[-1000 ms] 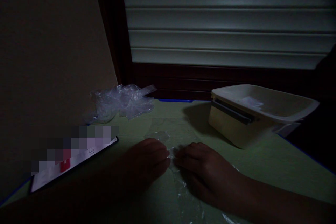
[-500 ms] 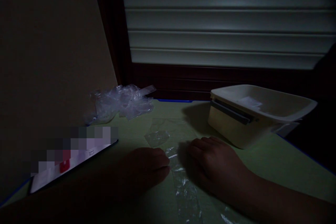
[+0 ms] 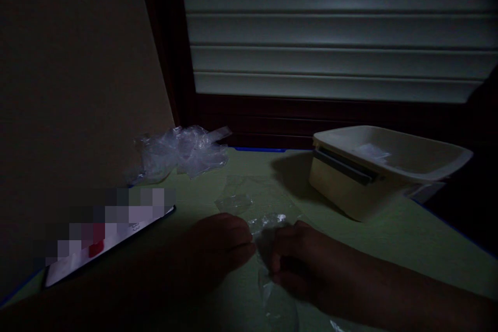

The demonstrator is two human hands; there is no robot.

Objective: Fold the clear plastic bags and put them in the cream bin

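Note:
A thin clear plastic bag lies on the green tabletop between my hands, wrinkled and shiny in places. My left hand is closed, thumb and fingers pinching at the bag's left edge. On the other side, my right hand is curled in a pinch, with its thumb and fingertips on the plastic. The dim light hides the exact grip. Farther back, another flat piece of clear plastic lies on the table; whether it joins the bag between my hands I cannot tell.
A cream plastic bin with a dark handle stands at the right, some clear plastic inside. Crumpled clear bags are heaped at the back left. A lit tablet-like screen, partly blurred, lies at the left. A wall and slatted panel bound the table.
My right hand has gone from lying over the plastic with fingers bent down to a pinch on it, turned slightly and nearer me. The plastic has bunched up; my left hand barely moved.

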